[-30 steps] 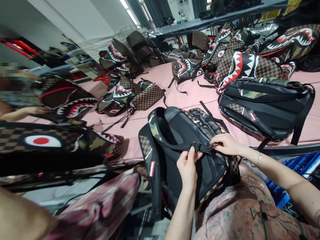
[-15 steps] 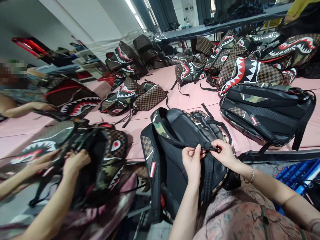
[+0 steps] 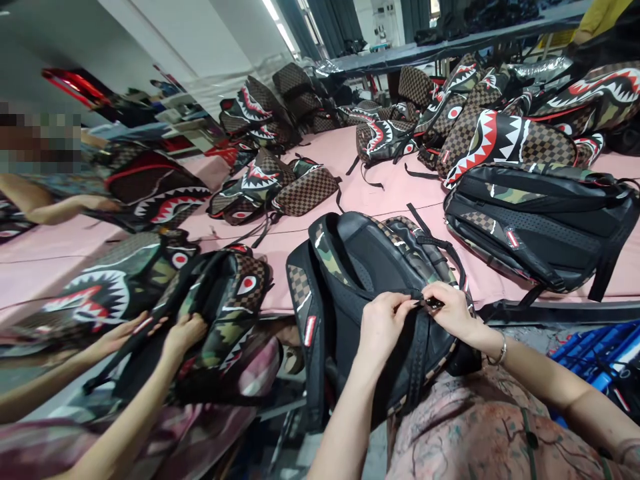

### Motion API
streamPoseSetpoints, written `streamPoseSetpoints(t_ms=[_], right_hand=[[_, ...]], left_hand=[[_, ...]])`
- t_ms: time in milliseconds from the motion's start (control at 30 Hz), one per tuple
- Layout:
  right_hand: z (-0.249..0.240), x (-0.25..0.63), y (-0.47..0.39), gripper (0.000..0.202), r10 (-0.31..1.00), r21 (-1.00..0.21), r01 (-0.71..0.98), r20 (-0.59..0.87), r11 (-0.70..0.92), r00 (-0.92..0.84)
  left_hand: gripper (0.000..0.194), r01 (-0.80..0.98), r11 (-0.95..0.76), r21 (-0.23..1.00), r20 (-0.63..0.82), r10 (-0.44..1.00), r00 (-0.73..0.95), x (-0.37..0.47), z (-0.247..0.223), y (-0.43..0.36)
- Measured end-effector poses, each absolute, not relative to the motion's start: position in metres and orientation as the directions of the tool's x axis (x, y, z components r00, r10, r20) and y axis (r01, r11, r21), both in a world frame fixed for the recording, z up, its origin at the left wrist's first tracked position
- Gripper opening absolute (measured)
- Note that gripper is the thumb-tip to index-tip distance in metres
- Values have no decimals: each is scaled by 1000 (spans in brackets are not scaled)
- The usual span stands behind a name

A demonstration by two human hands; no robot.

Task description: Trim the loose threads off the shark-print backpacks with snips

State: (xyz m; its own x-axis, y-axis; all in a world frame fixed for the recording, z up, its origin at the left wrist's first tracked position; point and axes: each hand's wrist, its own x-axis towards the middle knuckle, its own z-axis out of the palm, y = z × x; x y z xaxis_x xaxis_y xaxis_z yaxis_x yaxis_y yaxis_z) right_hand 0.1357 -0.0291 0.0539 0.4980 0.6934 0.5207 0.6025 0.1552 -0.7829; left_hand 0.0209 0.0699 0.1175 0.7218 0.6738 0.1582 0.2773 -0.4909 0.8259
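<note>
Well, from the head view, the only one to go by, the backpack (image 3: 345, 333) in hand leans at the near edge of the pink table (image 3: 365, 200), its lower part below the edge and close to the wearer's floral clothing (image 3: 465, 427). Its padded back faces up, which I'd say is why the shoulder strap (image 3: 327, 257) can be reached so easily. The left hand (image 3: 383, 323) has thumb and finger pinched on that strap's lower end; the right hand (image 3: 450, 310), just beside it, pinches a small dark fitting (image 3: 434, 302), too small to make out. With both so near, I guess one steadies the webbing for the other, while table and body seem to bear the weight.

To the right, a second backpack (image 3: 540, 227) lies strap side up on the tabletop, within easy reach. Over on the left, a co-worker's hands (image 3: 187, 333) hold another backpack (image 3: 247, 287), well apart from this one. More shark-mouthed bags (image 3: 500, 143) crowd the far side, presumably pushed back to leave elbow room.
</note>
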Motion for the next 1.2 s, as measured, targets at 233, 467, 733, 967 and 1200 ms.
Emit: streamPoseSetpoints(t_ms=[233, 467, 733, 967, 1200], right_hand=[[51, 139, -31, 19, 719, -677, 698, 603, 234, 344], [50, 147, -34, 25, 752, -697, 684, 565, 215, 339], [44, 146, -38, 15, 749, -816, 550, 475, 178, 462], [59, 155, -55, 33, 763, -957, 277, 242, 85, 599], [95, 179, -81, 13, 842, -745, 662, 304, -81, 446]], left_hand=[[7, 265, -583, 768, 116, 534, 837, 24, 115, 82], [17, 101, 156, 983, -184, 742, 645, 36, 98, 75], [37, -25, 543, 840, -322, 534, 782, 35, 97, 60], [23, 26, 329, 944, -233, 611, 756, 42, 93, 50], [24, 92, 266, 960, -240, 601, 763, 43, 97, 46]])
